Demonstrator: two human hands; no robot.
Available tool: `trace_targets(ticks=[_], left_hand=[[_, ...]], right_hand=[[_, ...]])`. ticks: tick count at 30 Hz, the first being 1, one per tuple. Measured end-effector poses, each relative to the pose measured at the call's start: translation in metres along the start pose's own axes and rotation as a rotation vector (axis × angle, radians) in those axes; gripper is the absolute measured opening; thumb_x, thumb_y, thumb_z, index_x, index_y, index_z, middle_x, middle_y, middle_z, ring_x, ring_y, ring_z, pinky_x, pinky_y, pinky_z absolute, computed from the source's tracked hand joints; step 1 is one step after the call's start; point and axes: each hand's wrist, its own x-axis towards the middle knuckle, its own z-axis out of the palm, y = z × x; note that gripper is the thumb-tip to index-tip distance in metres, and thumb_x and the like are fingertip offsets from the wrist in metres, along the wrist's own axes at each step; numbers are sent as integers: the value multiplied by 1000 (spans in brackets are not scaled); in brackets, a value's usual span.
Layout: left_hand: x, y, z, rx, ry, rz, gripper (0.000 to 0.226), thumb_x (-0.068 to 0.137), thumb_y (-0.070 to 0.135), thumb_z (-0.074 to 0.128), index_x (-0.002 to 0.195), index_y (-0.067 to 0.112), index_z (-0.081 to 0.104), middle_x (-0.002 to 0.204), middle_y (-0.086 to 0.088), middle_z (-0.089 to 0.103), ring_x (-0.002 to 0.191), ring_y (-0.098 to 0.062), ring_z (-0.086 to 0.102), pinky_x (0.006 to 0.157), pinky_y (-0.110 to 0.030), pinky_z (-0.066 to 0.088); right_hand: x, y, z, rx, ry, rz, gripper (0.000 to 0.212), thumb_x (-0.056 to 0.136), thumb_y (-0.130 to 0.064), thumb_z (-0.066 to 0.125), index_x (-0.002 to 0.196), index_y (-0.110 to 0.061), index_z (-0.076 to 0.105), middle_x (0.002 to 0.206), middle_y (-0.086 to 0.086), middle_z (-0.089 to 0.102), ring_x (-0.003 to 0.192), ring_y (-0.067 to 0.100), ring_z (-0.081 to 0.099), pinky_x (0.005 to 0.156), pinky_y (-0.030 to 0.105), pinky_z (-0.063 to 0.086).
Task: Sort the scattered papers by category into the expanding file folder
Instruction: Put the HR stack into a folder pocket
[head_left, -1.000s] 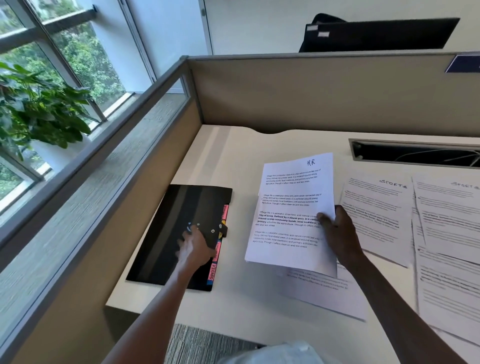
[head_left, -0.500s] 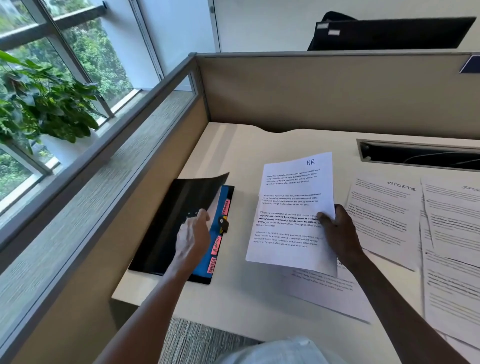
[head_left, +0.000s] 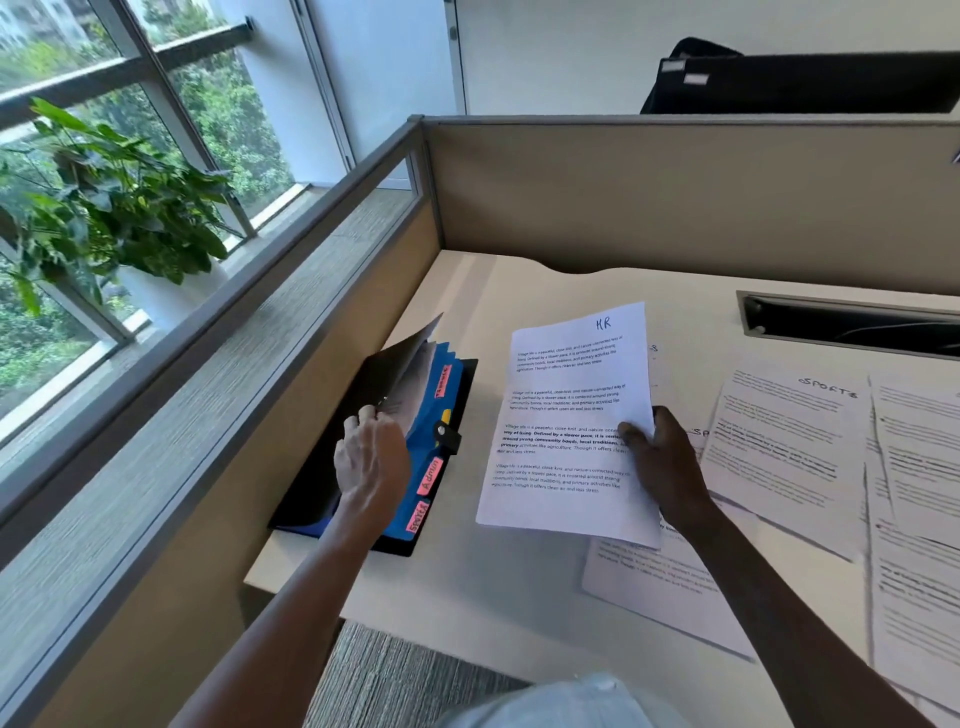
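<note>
The black expanding file folder (head_left: 311, 483) lies at the desk's left edge, its cover lifted to show blue dividers (head_left: 441, 395) with pink tabs, two reading "Admin" and "Sports". My left hand (head_left: 369, 457) grips the raised cover and front sheets. Just right of the folder, my right hand (head_left: 660, 462) pinches a white sheet marked "HR" (head_left: 566, 415) by its right edge and holds it above the desk. Several printed sheets, one headed "SPORTS" (head_left: 784, 447), lie scattered on the desk to the right.
The beige desk (head_left: 519, 582) sits in a cubicle corner, with partition walls (head_left: 675, 192) behind and to the left. A cable slot (head_left: 852, 327) is cut into the desk at the back right. Another sheet (head_left: 665, 587) lies under the held page. A potted plant (head_left: 104, 208) stands by the window.
My left hand has unclasped the closed folder and swung its black cover up, exposing the blue dividers and tabs. My right hand has kept the HR sheet almost still.
</note>
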Motion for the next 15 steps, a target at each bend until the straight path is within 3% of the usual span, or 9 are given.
trace_targets(ticks=[2,5,10,15], left_hand=[[-1,0,-3,-28,-7,10,22,86,2,58,105,1,70,111,-11,63,100,-29,59,74,-36,50],[-3,0,-8,-56,-22,7,23,87,-2,54,103,0,71,102,-12,67,95,-31,63,70,-37,49],[-3,1,-6,-96,-62,-32,19,86,4,55,91,4,73,91,-13,71,89,-34,68,71,-38,53],[-4,6,-6,-132,-53,-38,17,85,14,57,82,9,74,82,-11,70,79,-31,67,62,-32,45]], right_hand=[[-1,-5,2,-8,-15,-6,18,94,-19,58,108,-8,56,102,5,64,93,26,60,73,29,39],[-3,-16,6,-41,-62,-19,19,92,-21,59,108,-9,58,103,6,66,92,26,61,72,30,42],[-8,-35,18,-140,-249,-17,26,91,-22,58,115,-13,58,110,6,66,96,26,63,76,33,48],[-10,-51,43,-219,-287,-47,31,92,-21,55,120,-9,56,122,9,63,106,28,59,77,26,40]])
